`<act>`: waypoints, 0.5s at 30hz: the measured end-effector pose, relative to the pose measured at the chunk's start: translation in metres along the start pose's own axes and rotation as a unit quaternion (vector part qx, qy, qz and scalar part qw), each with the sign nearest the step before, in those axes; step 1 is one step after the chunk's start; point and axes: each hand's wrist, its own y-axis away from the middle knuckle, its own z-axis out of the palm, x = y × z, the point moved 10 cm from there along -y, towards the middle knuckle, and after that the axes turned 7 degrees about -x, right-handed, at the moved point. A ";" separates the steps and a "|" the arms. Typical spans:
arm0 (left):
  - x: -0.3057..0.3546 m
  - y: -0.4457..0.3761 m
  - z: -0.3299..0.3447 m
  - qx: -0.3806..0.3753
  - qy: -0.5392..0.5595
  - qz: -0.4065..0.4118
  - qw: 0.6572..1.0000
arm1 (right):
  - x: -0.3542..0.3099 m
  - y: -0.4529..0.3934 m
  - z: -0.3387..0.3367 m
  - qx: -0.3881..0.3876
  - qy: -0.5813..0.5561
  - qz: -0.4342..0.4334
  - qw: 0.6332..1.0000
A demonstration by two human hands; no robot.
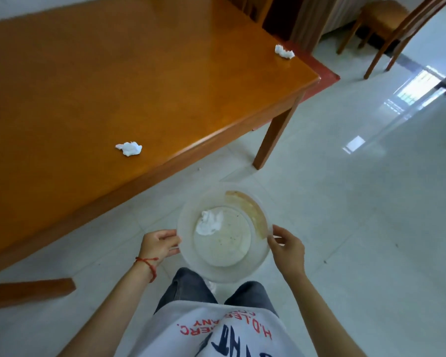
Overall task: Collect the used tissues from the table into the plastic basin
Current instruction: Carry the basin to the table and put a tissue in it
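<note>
I hold a clear round plastic basin [262,258] in front of me above the floor, beside the table. My left hand [158,244] grips its left rim and my right hand [287,247] grips its right rim. One crumpled white tissue [209,222] lies inside the basin, at its upper left. On the orange wooden table [101,81] a crumpled tissue [129,148] lies near the front edge. Another tissue [284,51] sits at the table's far right edge.
The table's corner leg [276,132] stands on the pale tiled floor [358,215]. Wooden chairs [386,24] stand at the back right. A wooden bar [29,289] juts in at the lower left. My legs and white shirt fill the bottom centre.
</note>
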 end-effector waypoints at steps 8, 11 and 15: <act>-0.013 0.005 -0.041 0.090 0.091 -0.019 0.992 | -0.048 -0.052 0.051 -0.119 0.075 -0.050 0.989; -0.020 0.009 -0.049 0.130 0.115 -0.032 0.984 | -0.064 -0.070 0.069 -0.162 0.094 -0.068 0.980; -0.027 0.019 -0.053 0.178 0.159 -0.030 0.971 | -0.085 -0.090 0.091 -0.223 0.133 -0.096 0.961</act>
